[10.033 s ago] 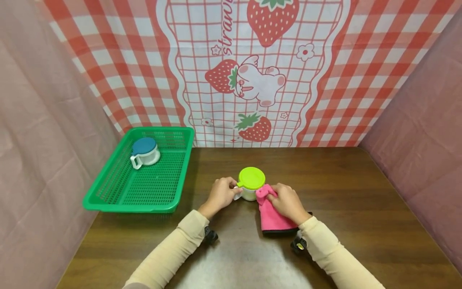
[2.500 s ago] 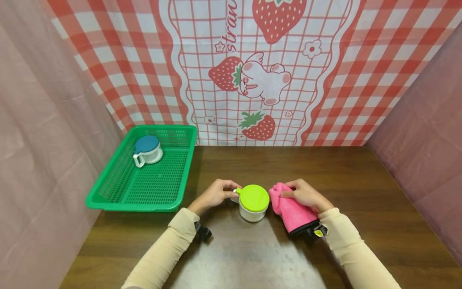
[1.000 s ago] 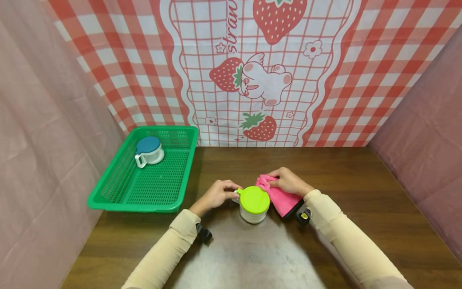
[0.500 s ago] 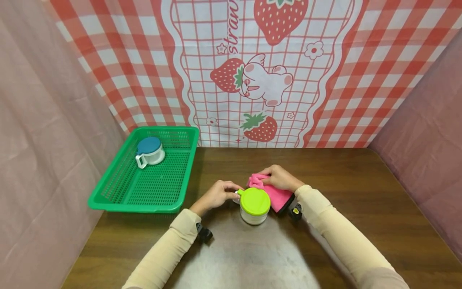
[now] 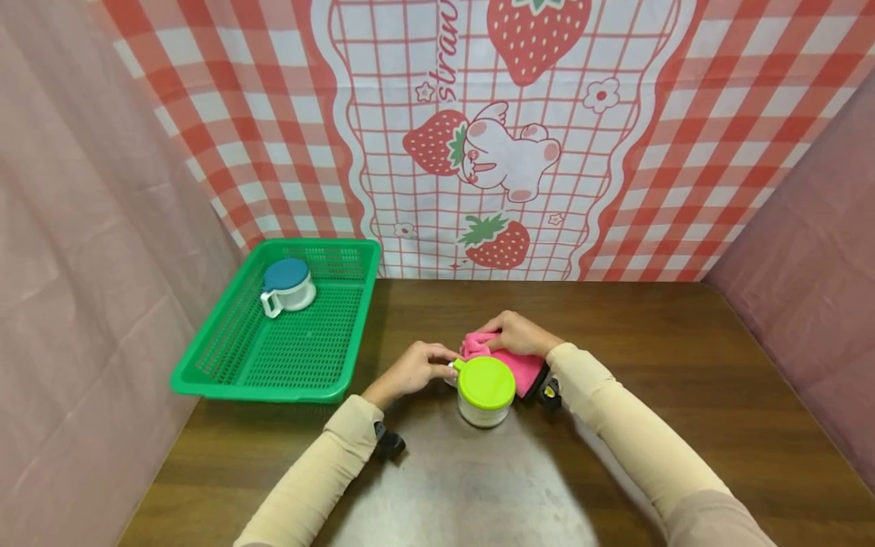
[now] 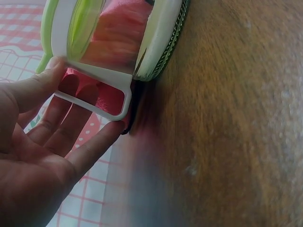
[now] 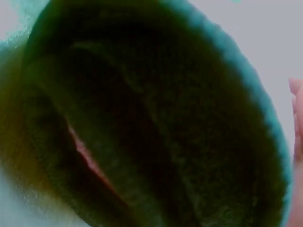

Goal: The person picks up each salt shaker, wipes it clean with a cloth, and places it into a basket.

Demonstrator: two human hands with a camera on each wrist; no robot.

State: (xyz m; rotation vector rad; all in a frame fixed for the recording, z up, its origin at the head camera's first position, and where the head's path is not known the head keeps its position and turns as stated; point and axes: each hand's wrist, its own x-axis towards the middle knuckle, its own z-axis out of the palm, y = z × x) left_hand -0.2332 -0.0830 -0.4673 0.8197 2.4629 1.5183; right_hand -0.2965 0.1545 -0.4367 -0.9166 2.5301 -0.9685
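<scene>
A clear seasoning jar with a lime green lid and a white handle stands upright on the wooden table. My left hand holds it by the handle, thumb on the top corner and fingers at the loop. Behind the jar, my right hand grips a pink cloth with a black edge. Through the jar's clear wall in the left wrist view, the pink cloth shows against its far side. Dark, blurred fabric fills most of the right wrist view.
On the left, a green plastic basket holds another clear jar with a blue lid. A red-and-white strawberry print curtain hangs along the table's back edge. Pink cloth walls flank both sides.
The jar has come nearer to the table's front since ten seconds ago. My right hand with the cloth has gone from the jar's right side leftward round behind it. The left hand keeps the handle.
</scene>
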